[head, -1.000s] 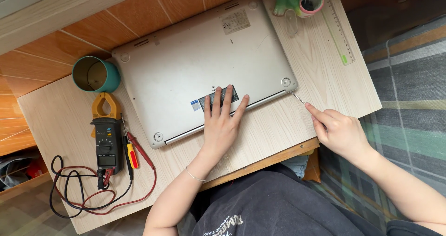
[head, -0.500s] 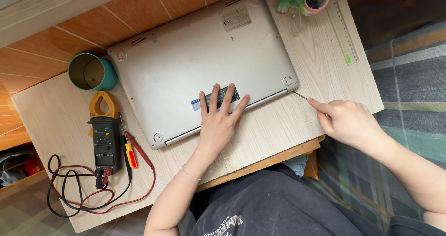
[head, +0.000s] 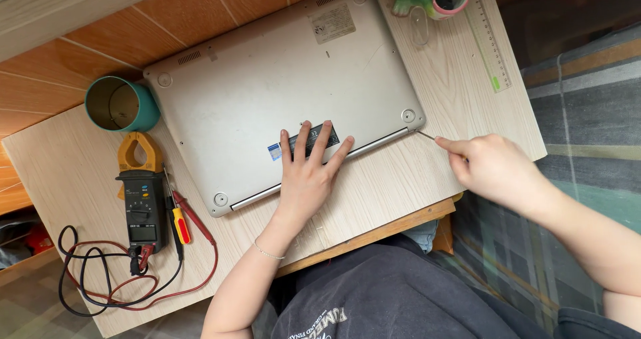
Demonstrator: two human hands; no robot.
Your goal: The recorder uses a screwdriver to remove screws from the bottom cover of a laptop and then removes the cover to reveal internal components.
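Presently: silver laptop (head: 267, 98), underside up on wooden table (head: 60, 172). Left hand (head: 307, 175), fingers spread, flat on its near edge. Right hand (head: 494, 168) pinching thin tool (head: 425, 136) at corner; best kept shallow, laptop braced

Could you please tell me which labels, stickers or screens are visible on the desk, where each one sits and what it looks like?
Pale label: rectangular, grey-white, near the far edge of the upturned laptop.
Dark sticker: black strip, near the laptop's front edge, partly under the left hand.
Small blue sticker: beside the dark one, left of the hand.
Meter screen: small grey rectangle on the black and yellow clamp meter, left of the laptop.
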